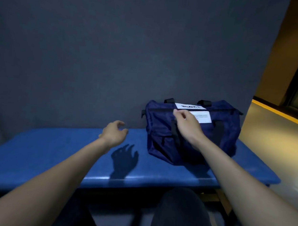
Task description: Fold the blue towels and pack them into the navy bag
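The navy bag point(162, 131) stands on the right half of a blue padded bench point(53, 152), against a dark wall. It has black handles and a white label on top, and its top zipper runs across, closed as far as I can see. My right hand point(186, 124) is on top of the bag, its fingers pinching something small at the zipper line. My left hand point(114, 132) hovers above the bench to the left of the bag, fingers loosely curled and holding nothing. No blue towels are visible outside the bag.
A dark grey fabric wall point(114, 48) rises directly behind the bench. To the right lies a tan floor point(275, 139) with a yellow stripe. My dark-clothed knee point(181, 212) sits below the bench's front edge.
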